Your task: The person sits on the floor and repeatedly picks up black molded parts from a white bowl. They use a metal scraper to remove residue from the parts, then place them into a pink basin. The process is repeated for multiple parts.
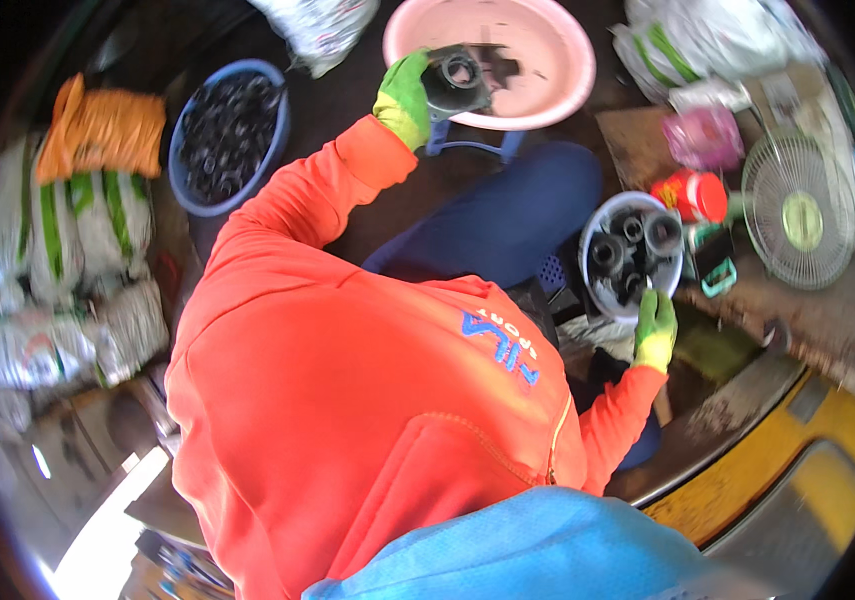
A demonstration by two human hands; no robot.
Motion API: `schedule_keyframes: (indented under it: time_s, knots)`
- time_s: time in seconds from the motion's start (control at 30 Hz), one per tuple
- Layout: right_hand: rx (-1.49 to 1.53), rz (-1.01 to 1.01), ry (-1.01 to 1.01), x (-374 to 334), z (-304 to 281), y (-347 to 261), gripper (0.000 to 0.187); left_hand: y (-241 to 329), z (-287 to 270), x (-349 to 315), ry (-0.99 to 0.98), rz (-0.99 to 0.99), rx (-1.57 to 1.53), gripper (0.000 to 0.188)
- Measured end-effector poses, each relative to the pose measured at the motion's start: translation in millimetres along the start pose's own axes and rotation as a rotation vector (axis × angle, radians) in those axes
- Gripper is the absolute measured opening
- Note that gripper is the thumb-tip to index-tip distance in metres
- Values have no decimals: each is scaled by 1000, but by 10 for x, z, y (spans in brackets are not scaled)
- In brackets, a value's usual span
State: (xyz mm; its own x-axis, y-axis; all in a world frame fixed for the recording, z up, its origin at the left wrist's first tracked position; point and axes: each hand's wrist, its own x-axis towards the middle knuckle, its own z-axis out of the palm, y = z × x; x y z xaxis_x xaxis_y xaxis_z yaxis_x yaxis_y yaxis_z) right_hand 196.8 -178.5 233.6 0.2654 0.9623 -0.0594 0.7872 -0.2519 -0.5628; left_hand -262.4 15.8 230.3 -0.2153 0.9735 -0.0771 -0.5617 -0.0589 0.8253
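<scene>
My left hand (pixel 404 102), in a green and yellow glove, is raised at the top of the view. Its fingers are closed on a black square part with a round collar (pixel 457 78), held over the near left rim of a pink basin (pixel 547 112). Dark pieces lie inside that basin. On the right, my gloved right hand (pixel 655 322) is closed at the near edge of a white tub (pixel 588 262). A small pale tip pokes up from its fingers; what it belongs to is hidden. Several black round collared parts (pixel 637 250) fill the tub.
A blue basin (pixel 280 140) of small black rings stands at the left, beside an orange bag (pixel 107 130) and stacked white sacks (pixel 52 235). At the right are a red jar (pixel 692 195), a fan (pixel 802 215) and a pink bag (pixel 704 137). A blue stool (pixel 477 145) supports the pink basin.
</scene>
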Motion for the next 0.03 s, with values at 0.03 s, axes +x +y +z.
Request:
schedule_keyframes:
  time_s: [0.03]
  knots:
    - [-3, -56, 54, 20, 107, 124, 34, 46, -328, -104, 199, -69, 86, 34]
